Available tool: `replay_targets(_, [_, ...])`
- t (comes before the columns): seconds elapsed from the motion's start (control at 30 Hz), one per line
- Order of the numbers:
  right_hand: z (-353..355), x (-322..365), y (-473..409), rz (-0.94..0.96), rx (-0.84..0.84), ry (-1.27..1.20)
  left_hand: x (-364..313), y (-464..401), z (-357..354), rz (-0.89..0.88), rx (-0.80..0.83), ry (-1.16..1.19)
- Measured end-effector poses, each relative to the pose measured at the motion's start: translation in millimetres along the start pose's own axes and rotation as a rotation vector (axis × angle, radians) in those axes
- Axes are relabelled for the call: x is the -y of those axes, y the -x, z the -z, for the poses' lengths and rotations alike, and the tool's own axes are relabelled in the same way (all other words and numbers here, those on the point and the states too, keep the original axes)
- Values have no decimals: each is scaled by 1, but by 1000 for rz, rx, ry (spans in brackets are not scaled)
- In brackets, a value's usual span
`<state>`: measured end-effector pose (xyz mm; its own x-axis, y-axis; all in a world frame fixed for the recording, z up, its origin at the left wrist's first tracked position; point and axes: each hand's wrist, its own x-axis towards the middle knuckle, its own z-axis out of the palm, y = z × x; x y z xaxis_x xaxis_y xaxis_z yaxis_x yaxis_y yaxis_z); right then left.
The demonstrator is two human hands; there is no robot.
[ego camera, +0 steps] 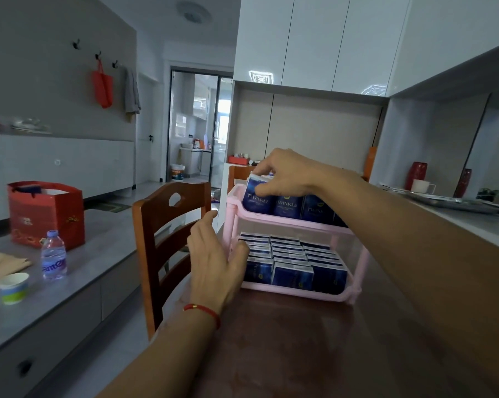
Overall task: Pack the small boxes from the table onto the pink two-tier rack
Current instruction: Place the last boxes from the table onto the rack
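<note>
up close in the head view, the right hand [282, 175] reaches over the top tier of the pink two-tier rack [288, 222] and pinches the upper edge of the leftmost blue twinkle box [256, 201], fingers curled on its top and thumb across its face. the grip looks meant to seat that box upright and tight against the tier's left wall, in line with the row of blue boxes [302, 206] beside it. the left hand [213, 259] lies with fingers straight and relaxed against the rack's left side near the lower tier, holding nothing; by my reading it steadies the light plastic frame so the push above does not slide it. the lower tier is already filled with standing boxes [291, 259] in close rows. a red string bracelet [205, 311] sits on the left wrist.

the rack stands on a dark brown wooden table [314, 349], and i see no loose boxes on the part of it in view, so the packing seems nearly done. a wooden chair [167, 239] is pushed in at the left. beyond it a grey counter [70, 288] carries a water bottle [53, 255], a paper cup [12, 287] and a red gift bag [45, 215]. white cabinets [314, 38] hang above, and a glass door [198, 122] opens to a kitchen behind.
</note>
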<state>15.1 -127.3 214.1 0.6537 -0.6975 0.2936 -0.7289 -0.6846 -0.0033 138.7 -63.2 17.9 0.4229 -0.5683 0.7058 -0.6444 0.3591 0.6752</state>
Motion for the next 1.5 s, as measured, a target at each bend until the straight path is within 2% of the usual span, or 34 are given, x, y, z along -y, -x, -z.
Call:
replay_targets(0.1, [-3,-4,5,11,-28,57,-1,0,1,-7,19,15])
replay_targets(0.23, [4,-24,29,16,-154,-92,-9,1,6,-26,57,78])
replay_targets(0.33, [9,-55,54,-61,-269,-113,-23,-6,12,-33,31,130])
replay_targets(0.47, [4,-94,89,-202,-315,-147,-57,-37,20,-127,-4,89])
replay_targets(0.63, [-23,-119,112,-381,-261,-530,-56,-84,5,51,261,-39])
replay_targets(0.73, [-33,-122,111,-400,-253,-611,-51,-84,2,31,264,-118])
replay_targets(0.87, [-33,-121,109,-385,-240,-625,-55,-86,6,-102,222,-315])
replay_targets(0.97, [-31,-125,107,-391,-204,-605,-55,-91,8,-136,249,-439])
replay_targets(1.17, [-3,-126,89,-353,-241,-501,-77,-112,12,-73,284,-245])
replay_targets(1.3, [12,-125,49,-348,-95,-404,-107,-154,-9,-127,473,-223])
replay_targets(1.43, [1,-121,21,-434,155,-457,-112,-179,-39,26,849,-415])
replay_targets(1.5, [-7,-126,15,-470,145,-433,-108,-185,-46,75,986,-434])
